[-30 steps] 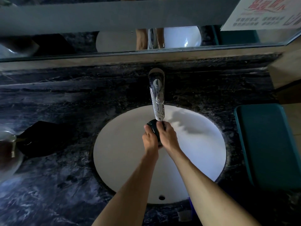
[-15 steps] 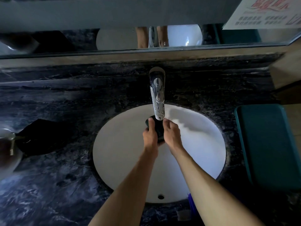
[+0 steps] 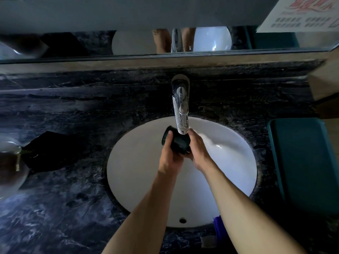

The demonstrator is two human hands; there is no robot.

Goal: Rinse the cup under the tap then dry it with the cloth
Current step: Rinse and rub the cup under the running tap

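A small dark cup [image 3: 176,142] lies tilted on its side over the white sink basin [image 3: 139,180], just under the spout of the chrome tap [image 3: 180,110]. Its mouth points up and to the left. My left hand [image 3: 169,156] grips the cup from the left, thumb near the rim. My right hand [image 3: 197,151] holds its base end from the right. A dark cloth [image 3: 53,149] lies on the marble counter to the left of the basin. Whether water is running is too dim to tell.
The dark marble counter [image 3: 73,208] surrounds the basin. A teal rectangular box [image 3: 302,165] stands at the right. A glass container [image 3: 9,167] sits at the far left edge. A mirror [image 3: 128,43] runs along the back wall, with a printed notice [image 3: 302,13] at top right.
The cup has tipped further onto its side with its mouth now showing at the upper left. Both hands have shifted slightly round it, staying under the tap.
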